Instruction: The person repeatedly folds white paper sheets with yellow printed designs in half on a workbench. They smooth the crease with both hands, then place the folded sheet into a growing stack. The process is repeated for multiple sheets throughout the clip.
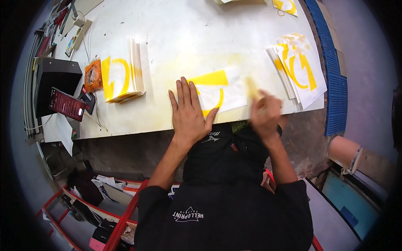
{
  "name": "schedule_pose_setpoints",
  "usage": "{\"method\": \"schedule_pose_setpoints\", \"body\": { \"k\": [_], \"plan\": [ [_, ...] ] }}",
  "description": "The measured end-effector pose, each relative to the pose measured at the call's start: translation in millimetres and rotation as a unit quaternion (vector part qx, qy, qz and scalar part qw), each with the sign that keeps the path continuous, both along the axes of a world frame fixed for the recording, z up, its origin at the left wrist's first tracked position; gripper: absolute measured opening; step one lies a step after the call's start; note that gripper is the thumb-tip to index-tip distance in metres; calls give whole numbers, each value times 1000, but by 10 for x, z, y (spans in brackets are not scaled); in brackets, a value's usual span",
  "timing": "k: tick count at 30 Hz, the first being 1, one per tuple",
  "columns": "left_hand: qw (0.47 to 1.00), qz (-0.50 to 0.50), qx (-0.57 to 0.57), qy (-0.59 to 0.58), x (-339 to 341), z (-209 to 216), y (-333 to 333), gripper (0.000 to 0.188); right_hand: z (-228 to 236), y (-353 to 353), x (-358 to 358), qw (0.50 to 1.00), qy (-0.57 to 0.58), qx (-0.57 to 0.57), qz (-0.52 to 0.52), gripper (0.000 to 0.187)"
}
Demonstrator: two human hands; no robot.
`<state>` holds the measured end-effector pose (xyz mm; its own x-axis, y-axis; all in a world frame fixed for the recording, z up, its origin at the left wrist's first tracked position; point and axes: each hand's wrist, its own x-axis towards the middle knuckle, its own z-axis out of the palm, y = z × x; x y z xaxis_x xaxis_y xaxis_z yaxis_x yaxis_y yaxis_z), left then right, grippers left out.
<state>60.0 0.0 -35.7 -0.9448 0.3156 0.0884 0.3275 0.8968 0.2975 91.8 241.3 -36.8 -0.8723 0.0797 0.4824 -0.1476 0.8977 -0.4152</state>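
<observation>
white desk [167,33] spreads across the upper view, its near edge just in front of the person's waist. below it, toward the left, a red-framed rack [125,219] holds loose papers [111,190] and dark items in its upper compartment; a pink-and-black thing sits lower down. an orange packet [93,75] lies near the desk's left edge, its contents too unclear to tell.

the folded paper [234,92], white with yellow print, lies at the middle of the desk's near edge. the left hand [188,115] rests palm down on its left end, fingers stretched toward the far edge, thumb spread wide; it presses without grasping, and covers part of the print. the right hand [266,111], blurred, is just beside the paper's right end, fingers curled closed around a yellowish tool [252,87] whose shape is smeared.

a left stack [121,75] of similar papers stands next to the packet, and a right stack [301,69] lies by the desk's right edge, both well apart from the folded paper. near the left corner, a lit phone [67,103] tilts before a black box [58,79]. beyond the right edge runs a blue mat [331,62].
</observation>
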Motion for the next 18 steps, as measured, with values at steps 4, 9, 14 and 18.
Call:
{"method": "schedule_pose_setpoints", "body": {
  "k": [4, 9, 14, 18],
  "plan": [
    [993, 101, -44, 46, -116, 112, 166, 91, 257, 65, -63, 996, 23, -85, -20, 29],
    [999, 45, -1, 26, -113, 452, 176, 69, 349, -25, -398, 995, 47, -20, 83, 19],
    [939, -92, 326, -60, -1025, 275, -268, 38, 251, -379, -938, 960, 53, 2, 275, 28],
    [979, -142, 126, -72, -1182, 42, -312, 38, 62, -462, -762, 946, -19, 82, 312, 15]
  ]
}}
